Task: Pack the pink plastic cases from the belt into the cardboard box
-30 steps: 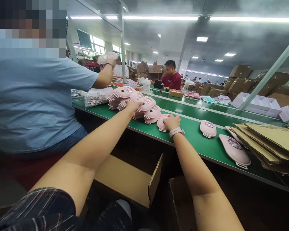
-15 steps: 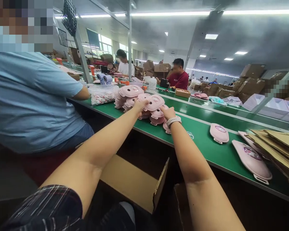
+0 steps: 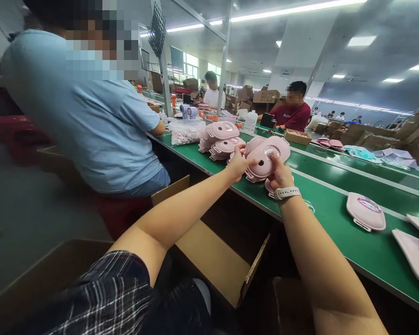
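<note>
1. Pink, rounded plastic cover (image 3: 265,160) with a shiny oval window and a dark round spot: it is tilted up in the person's hands, over the near edge of the green surface (image 3: 328,228).
2. The right hand (image 3: 281,173), wearing a pale watch strap (image 3: 287,192), is clamped on the cover's right side, thumb by the window.
3. The left hand (image 3: 239,163) meets the cover's left side, an extended finger near the spot; how firmly it grips cannot be told.
4. Left of the hands, similar pink covers (image 3: 221,132) lie piled; a clear plastic bag (image 3: 185,132) of small pieces sits just beyond, by the near edge.
5. Rightward along the surface lies a single pink cover (image 3: 366,211).
</note>
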The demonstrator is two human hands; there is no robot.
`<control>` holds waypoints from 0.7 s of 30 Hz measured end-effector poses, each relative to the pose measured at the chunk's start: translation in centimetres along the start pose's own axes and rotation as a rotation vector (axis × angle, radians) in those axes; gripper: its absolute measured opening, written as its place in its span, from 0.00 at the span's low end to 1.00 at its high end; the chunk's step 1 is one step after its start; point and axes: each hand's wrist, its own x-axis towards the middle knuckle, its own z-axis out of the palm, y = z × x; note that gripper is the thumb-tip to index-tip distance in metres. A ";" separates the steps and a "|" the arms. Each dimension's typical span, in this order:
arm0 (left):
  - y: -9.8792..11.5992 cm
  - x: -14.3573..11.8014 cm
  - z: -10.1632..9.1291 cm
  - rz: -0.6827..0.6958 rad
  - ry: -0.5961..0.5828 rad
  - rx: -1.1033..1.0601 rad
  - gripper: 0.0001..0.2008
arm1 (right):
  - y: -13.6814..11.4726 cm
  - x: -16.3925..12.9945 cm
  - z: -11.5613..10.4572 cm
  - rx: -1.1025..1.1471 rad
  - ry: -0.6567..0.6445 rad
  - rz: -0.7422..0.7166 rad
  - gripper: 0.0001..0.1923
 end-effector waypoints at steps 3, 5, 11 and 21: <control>0.1 -3.1 0.2 0.054 -0.111 0.046 0.44 | -0.7 -3.1 -1.5 0.069 -0.078 -0.207 0.33; -0.2 -5.2 0.4 0.071 -0.136 0.070 0.43 | -1.2 -5.2 -2.9 0.036 -0.102 -0.309 0.36; -3.2 -9.5 1.8 0.018 0.113 0.058 0.27 | -0.4 -8.8 -5.7 -0.040 -0.062 -0.269 0.39; -0.9 -14.0 -2.1 -0.270 0.573 -0.259 0.17 | -4.4 -20.4 -24.7 -0.276 -0.008 -0.142 0.26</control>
